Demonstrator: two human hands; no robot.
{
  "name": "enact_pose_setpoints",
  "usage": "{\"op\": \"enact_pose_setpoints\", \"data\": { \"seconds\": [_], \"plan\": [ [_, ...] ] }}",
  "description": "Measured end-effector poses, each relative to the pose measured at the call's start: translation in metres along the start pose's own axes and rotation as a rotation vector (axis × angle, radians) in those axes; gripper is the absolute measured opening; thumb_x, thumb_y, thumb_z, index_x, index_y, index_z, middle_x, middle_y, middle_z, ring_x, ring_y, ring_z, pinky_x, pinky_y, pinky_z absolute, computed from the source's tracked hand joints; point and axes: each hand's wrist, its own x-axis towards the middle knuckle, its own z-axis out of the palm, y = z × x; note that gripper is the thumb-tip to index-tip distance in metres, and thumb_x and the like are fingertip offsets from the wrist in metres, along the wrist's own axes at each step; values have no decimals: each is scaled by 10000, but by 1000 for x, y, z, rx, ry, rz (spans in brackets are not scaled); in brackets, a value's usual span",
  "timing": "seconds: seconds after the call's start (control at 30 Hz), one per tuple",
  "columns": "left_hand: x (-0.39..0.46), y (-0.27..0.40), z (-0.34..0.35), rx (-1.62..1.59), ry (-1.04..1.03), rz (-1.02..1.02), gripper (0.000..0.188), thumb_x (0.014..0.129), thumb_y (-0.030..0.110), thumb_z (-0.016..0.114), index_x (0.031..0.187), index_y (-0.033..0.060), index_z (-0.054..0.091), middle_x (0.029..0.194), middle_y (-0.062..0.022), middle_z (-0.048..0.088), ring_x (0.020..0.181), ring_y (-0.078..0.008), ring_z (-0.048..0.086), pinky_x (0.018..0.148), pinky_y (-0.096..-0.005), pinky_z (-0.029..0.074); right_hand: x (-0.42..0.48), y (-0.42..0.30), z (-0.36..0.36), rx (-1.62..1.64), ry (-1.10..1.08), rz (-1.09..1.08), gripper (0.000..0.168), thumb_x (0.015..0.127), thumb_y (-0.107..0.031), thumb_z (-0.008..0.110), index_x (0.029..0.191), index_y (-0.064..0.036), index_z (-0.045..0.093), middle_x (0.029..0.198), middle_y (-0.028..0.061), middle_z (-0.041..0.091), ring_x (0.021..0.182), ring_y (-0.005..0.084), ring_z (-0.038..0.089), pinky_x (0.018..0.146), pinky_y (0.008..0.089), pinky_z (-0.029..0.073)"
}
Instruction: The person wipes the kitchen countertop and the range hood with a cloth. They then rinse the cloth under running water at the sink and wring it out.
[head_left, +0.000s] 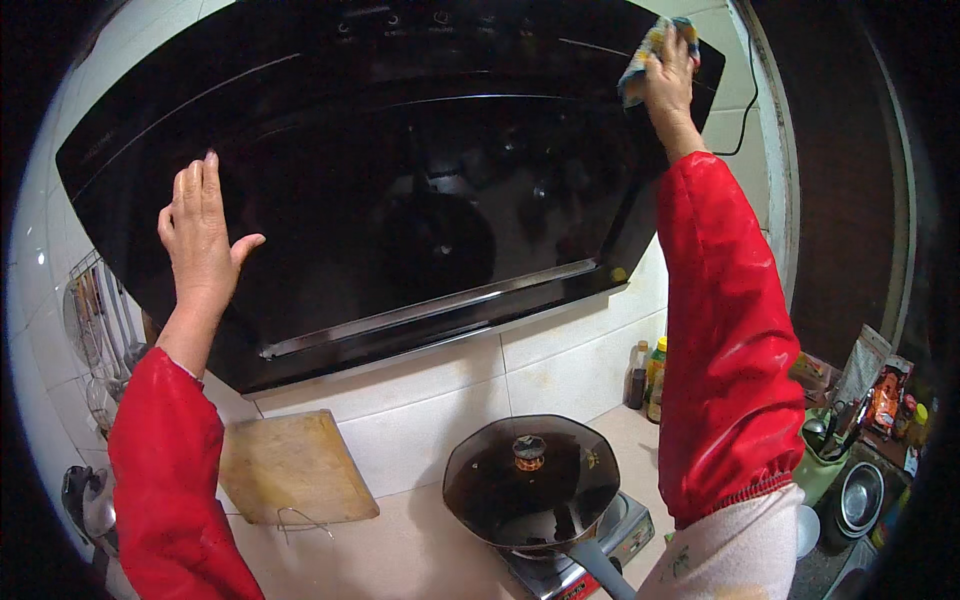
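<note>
A black glossy range hood (337, 225) fills the upper middle of the head view. Near its top right corner, my right hand (670, 79) presses a multicoloured cloth (639, 71) against the panel, fingers pointing up. My left hand (198, 225), bare and with the thumb spread, is at the hood's left part and holds nothing; whether its palm touches the glass I cannot tell. Red sleeve covers (727, 337) are on both forearms. Below the hood, a lidded pan (495, 480) with a grey handle stands on a portable gas stove (630, 525).
A wooden cutting board (300, 472) leans on the tiled wall. Utensils (112, 322) hang at the left. Bottles (637, 379) stand in the counter's back corner. At the right are a green container (821, 469) with utensils, metal bowls (861, 499) and packets (890, 394).
</note>
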Motion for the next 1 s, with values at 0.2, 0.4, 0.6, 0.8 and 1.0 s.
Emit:
{"op": "enact_pose_setpoints", "data": {
  "seconds": [0.2,0.4,0.6,0.8,1.0],
  "plan": [
    [-3,-7,9,-23,78,39,1085,629,372,800,1478,120,172,1486,-110,246,1378,-238,226,1076,-413,235,-16,63,-2,-11,-84,178,529,946,-257,355,1442,-89,283,1490,207,222,1352,407,220,1113,515,140],
    [-7,-1,20,-51,129,83,1089,621,334,800,1481,134,162,1519,-71,187,1412,-235,163,1120,-432,183,-59,96,-10,-2,-186,398,653,898,-260,393,1458,-7,170,1472,221,234,1336,399,258,1117,440,185],
    [-2,11,4,16,13,363,1050,585,190,826,1451,336,251,1536,-10,158,1423,-230,143,1153,-468,136,-11,80,-14,109,-94,175,599,903,-272,400,1430,-27,253,1443,230,269,1311,427,272,1098,471,210],
    [5,18,1,-7,-12,402,1114,538,196,846,1460,321,233,1549,-25,109,1433,-265,99,1152,-493,104,19,134,-10,-65,-60,-45,611,912,-300,409,1457,-79,245,1473,216,241,1347,384,243,1108,435,205],
    [3,23,17,-80,-21,387,1182,490,251,840,1475,324,191,1561,-53,41,1438,-301,35,1141,-546,56,-70,179,-10,-99,-170,169,656,918,-307,401,1477,-70,153,1482,227,199,1354,409,217,1128,468,136]
  ]
}}
